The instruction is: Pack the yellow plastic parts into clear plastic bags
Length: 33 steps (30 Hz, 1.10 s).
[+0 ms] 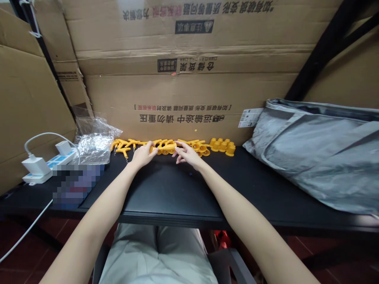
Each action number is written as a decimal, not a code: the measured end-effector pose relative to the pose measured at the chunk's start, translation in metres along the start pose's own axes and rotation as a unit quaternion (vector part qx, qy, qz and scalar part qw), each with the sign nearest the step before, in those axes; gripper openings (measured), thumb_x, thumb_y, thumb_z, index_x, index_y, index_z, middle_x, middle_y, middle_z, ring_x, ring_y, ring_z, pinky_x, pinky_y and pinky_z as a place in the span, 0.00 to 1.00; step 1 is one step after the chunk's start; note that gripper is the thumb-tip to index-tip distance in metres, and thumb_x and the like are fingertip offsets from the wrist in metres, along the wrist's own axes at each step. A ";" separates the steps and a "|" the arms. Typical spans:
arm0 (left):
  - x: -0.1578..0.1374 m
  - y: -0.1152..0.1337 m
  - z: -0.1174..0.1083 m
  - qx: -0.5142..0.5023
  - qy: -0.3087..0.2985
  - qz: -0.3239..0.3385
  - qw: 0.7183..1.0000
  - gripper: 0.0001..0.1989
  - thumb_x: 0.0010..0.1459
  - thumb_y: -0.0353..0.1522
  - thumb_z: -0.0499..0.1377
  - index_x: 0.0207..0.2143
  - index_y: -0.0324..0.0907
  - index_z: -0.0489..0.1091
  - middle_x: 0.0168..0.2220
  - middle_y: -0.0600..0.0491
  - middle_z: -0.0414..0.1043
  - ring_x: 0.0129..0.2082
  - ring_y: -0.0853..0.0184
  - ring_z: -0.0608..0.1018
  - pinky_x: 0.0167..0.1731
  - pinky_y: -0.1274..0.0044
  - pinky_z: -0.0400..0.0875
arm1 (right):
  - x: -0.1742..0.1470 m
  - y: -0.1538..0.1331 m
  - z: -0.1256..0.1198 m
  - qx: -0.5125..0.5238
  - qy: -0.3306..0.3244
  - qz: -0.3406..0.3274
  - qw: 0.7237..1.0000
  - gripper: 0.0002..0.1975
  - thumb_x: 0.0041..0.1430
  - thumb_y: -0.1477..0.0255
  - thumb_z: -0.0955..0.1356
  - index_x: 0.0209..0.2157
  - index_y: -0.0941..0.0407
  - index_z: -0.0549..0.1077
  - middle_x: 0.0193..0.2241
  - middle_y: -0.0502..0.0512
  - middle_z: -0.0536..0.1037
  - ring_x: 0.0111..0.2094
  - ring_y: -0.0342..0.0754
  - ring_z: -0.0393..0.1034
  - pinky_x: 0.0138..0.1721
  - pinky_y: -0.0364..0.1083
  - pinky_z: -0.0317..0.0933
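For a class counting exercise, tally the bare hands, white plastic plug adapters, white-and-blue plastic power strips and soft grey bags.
Bare hands (left hand, right hand): 2
Plug adapters: 2
Power strip: 1
Grey bag: 1
Total: 6
Uncounted: overlapping yellow plastic pieces

Cardboard panel [189, 88]: upside-down Chinese print, "注意事项", "仓储货架", "运输途中 请勿重压". White label [247, 118], panel's right side: print too small.

The left hand [142, 155] partly hides the yellow branched pieces [134, 142].

Hands [142, 155] at yellow pieces [230, 148] along cardboard [189, 88]; black tabletop [168, 197]; grey bag [314, 154] at right.
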<state>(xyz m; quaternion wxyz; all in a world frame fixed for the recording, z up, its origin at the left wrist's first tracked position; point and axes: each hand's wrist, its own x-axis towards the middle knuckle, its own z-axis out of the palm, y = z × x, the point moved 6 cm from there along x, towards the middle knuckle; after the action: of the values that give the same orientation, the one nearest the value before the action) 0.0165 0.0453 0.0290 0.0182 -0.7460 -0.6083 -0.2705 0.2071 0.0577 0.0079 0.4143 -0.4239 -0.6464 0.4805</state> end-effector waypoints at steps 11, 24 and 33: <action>-0.003 0.007 -0.005 0.002 0.013 0.012 1.000 0.16 0.60 0.44 0.48 0.44 0.46 0.65 0.33 0.51 0.74 0.33 0.62 0.76 0.32 0.76 0.64 | 0.000 0.000 -0.001 -0.030 0.038 0.002 0.999 0.15 0.62 0.60 0.61 0.36 0.58 0.66 0.18 0.47 0.71 0.14 0.37 0.66 0.16 0.35 0.55; -0.001 0.004 -0.005 -0.007 0.020 0.027 0.999 0.16 0.62 0.43 0.45 0.43 0.46 0.66 0.32 0.52 0.75 0.33 0.63 0.76 0.33 0.76 0.64 | -0.001 0.002 -0.001 -0.015 0.014 0.001 1.000 0.12 0.62 0.64 0.63 0.42 0.57 0.65 0.25 0.49 0.74 0.17 0.37 0.68 0.21 0.37 0.64; -0.001 0.004 -0.001 -0.011 -0.001 0.023 1.000 0.16 0.63 0.43 0.44 0.43 0.46 0.66 0.32 0.52 0.75 0.33 0.63 0.76 0.34 0.75 0.65 | -0.003 0.002 0.003 -0.001 0.020 0.013 1.000 0.16 0.63 0.61 0.61 0.48 0.56 0.64 0.29 0.54 0.76 0.17 0.39 0.68 0.23 0.41 0.68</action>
<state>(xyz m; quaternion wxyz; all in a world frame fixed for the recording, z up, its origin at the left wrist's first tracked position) 0.0197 0.0429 0.0306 0.0156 -0.7603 -0.5878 -0.2762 0.2059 0.0546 0.0047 0.4205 -0.4416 -0.6330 0.4769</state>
